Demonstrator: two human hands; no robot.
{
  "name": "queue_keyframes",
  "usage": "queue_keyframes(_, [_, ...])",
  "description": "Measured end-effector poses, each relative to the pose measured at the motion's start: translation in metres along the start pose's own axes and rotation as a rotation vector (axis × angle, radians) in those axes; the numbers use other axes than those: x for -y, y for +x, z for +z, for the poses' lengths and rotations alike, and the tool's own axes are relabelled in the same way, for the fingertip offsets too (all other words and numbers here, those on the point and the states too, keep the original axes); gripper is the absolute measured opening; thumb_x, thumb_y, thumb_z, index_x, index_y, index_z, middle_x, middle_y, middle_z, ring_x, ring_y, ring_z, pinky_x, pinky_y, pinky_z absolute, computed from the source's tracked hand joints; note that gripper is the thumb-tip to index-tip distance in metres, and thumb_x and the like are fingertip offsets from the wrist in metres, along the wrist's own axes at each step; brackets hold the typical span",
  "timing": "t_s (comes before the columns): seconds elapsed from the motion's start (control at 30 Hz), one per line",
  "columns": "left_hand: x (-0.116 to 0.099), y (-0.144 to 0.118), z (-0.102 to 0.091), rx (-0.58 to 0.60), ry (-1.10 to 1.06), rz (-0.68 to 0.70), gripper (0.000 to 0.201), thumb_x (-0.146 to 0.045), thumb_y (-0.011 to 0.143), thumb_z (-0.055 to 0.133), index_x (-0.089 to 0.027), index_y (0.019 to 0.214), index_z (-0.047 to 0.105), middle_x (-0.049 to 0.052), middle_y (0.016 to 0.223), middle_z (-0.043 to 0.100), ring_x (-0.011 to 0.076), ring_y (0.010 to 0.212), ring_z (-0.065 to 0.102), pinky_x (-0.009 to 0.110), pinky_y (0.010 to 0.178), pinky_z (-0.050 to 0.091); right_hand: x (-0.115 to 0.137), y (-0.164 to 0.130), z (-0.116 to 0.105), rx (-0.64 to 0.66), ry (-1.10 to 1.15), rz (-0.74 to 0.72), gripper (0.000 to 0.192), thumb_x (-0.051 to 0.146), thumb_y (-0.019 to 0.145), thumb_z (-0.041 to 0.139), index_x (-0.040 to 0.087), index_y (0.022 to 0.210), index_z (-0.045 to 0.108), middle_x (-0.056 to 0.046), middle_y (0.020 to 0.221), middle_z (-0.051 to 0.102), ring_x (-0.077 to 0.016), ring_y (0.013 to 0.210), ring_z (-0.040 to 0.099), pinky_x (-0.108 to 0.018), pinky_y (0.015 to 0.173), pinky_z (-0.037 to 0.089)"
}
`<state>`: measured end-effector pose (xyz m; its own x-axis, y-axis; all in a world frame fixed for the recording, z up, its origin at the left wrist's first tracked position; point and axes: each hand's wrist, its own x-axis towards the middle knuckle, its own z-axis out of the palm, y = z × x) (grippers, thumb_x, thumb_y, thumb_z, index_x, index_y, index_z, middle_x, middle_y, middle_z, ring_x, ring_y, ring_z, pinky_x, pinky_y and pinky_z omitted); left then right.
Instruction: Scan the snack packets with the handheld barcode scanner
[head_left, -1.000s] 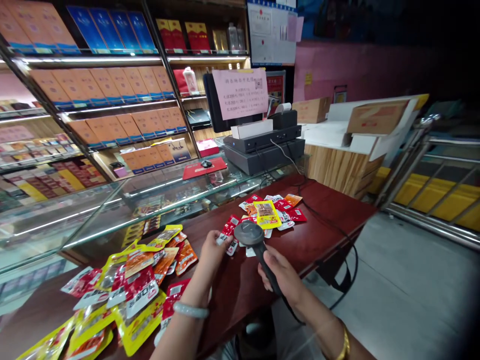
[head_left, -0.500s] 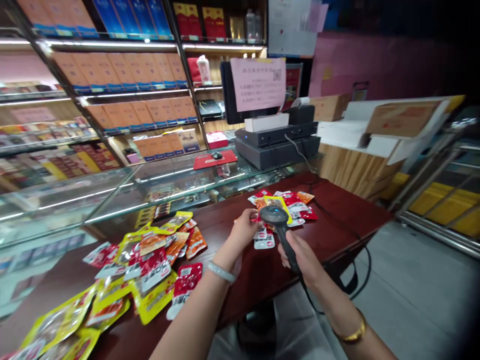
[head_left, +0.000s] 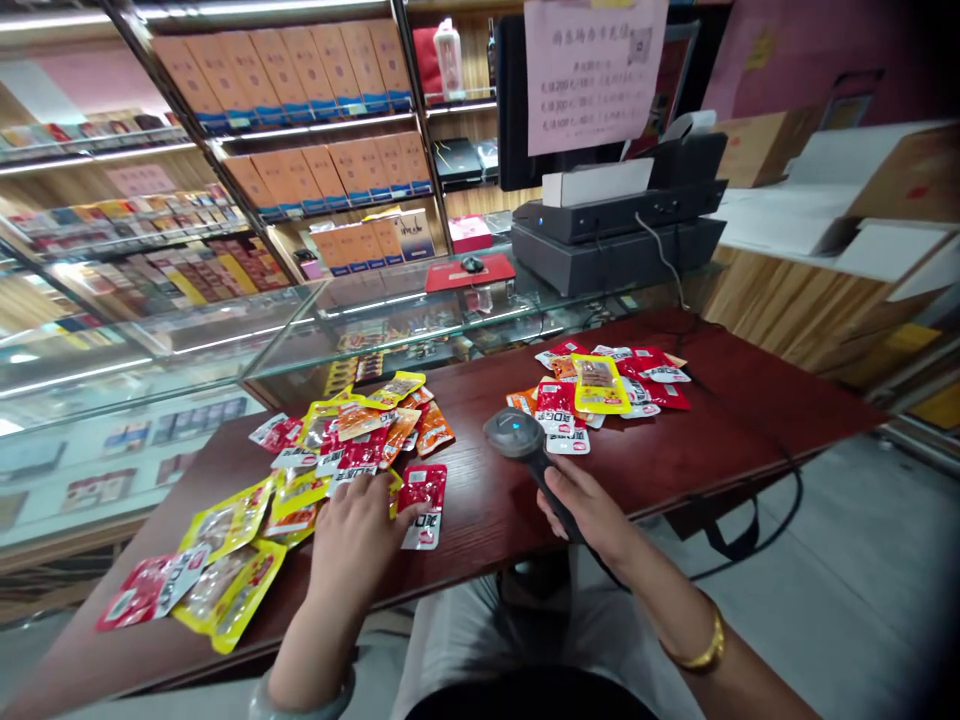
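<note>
My right hand (head_left: 589, 510) is wrapped round the handle of a dark handheld barcode scanner (head_left: 517, 435), whose head with a small blue light points left over the table. My left hand (head_left: 360, 535) is over the left pile of snack packets, palm down, thumb apart from the fingers. Its thumb reaches the edge of a red and white packet (head_left: 425, 490); the fingertips lie against packets and are partly hidden. In that pile are red, orange and yellow packets, among them a yellow packet (head_left: 229, 520). A second pile, with a yellow packet (head_left: 601, 385) on top, lies beyond the scanner.
The packets lie on a dark red wooden table (head_left: 480, 520). Behind it stand a glass display counter (head_left: 300, 345) and a cash register (head_left: 615, 240) with a monitor bearing a pink sign (head_left: 589, 80). The scanner's cable loops off the table's right side. Shelves of boxes line the back.
My left hand has gone from the right pile, beside the scanner head, back to the left pile. The scanner has turned a little left, away from the right pile. The view has tilted downward.
</note>
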<state>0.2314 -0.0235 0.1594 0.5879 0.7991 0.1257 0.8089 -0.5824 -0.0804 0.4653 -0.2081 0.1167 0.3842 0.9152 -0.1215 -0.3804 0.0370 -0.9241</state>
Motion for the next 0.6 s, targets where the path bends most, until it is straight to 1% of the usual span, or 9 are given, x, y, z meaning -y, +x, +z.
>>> queue_keyframes(0.1, [-0.005,-0.009,0.005,0.019,0.091,-0.028,0.060,-0.065,0.086,0.060,-0.014,0.116,0.068,0.020,0.111,0.069,0.0374,0.109,0.063,0.044,0.096,0.046,-0.005,-0.001,0.004,0.033,0.001,0.016,0.059,0.068,0.086,0.067,0.020,0.119,0.059,0.007,0.060,0.052,-0.0083,0.044,0.040,-0.021,0.043,0.034])
queue_keyframes(0.17, [-0.011,-0.006,0.008,0.050,0.087,-0.019,0.056,-0.064,0.086,0.061,-0.013,0.110,0.068,0.020,0.110,0.069,0.0373,0.109,0.063,0.044,0.095,0.046,-0.010,-0.002,0.004,0.052,0.000,0.018,0.057,0.067,0.086,0.067,0.020,0.117,0.059,0.007,0.060,0.052,-0.0082,0.045,0.040,-0.020,0.043,0.033])
queue_keyframes(0.27, [-0.026,0.006,0.010,0.105,0.026,0.030,0.045,-0.056,0.088,0.062,-0.014,0.102,0.066,0.020,0.110,0.069,0.0368,0.111,0.064,0.043,0.095,0.046,-0.014,-0.006,0.002,0.066,-0.004,0.016,0.058,0.067,0.087,0.067,0.019,0.118,0.059,0.007,0.059,0.051,-0.0082,0.045,0.040,-0.020,0.042,0.031])
queue_keyframes(0.37, [-0.048,0.018,0.007,0.170,-0.071,0.048,0.037,-0.050,0.090,0.063,-0.015,0.102,0.061,0.021,0.106,0.071,0.0366,0.109,0.066,0.040,0.091,0.046,-0.013,-0.013,-0.002,0.044,0.001,0.026,0.062,0.068,0.086,0.066,0.019,0.124,0.059,0.007,0.058,0.050,-0.0081,0.044,0.040,-0.020,0.042,0.030])
queue_keyframes(0.47, [-0.070,0.028,0.004,0.243,-0.217,-0.009,0.037,-0.046,0.089,0.064,-0.017,0.110,0.054,0.018,0.098,0.074,0.0348,0.099,0.071,0.036,0.080,0.046,-0.007,-0.022,-0.010,0.013,0.008,0.040,0.067,0.068,0.086,0.067,0.018,0.130,0.057,0.007,0.058,0.051,-0.0080,0.044,0.039,-0.020,0.043,0.030])
queue_keyframes(0.53, [-0.080,0.034,0.003,0.243,-0.339,-0.038,0.037,-0.044,0.088,0.066,-0.020,0.111,0.050,0.015,0.097,0.074,0.0324,0.097,0.072,0.033,0.076,0.045,-0.003,-0.028,-0.016,-0.008,0.016,0.035,0.067,0.068,0.087,0.066,0.019,0.131,0.057,0.006,0.060,0.052,-0.0080,0.045,0.040,-0.019,0.044,0.031])
queue_keyframes(0.6, [-0.086,0.039,0.006,0.213,-0.464,-0.046,0.036,-0.042,0.087,0.068,-0.022,0.109,0.048,0.011,0.097,0.074,0.0297,0.095,0.072,0.031,0.074,0.044,0.000,-0.033,-0.021,-0.037,0.035,0.029,0.066,0.068,0.087,0.066,0.019,0.132,0.056,0.005,0.062,0.054,-0.0083,0.047,0.041,-0.020,0.045,0.032])
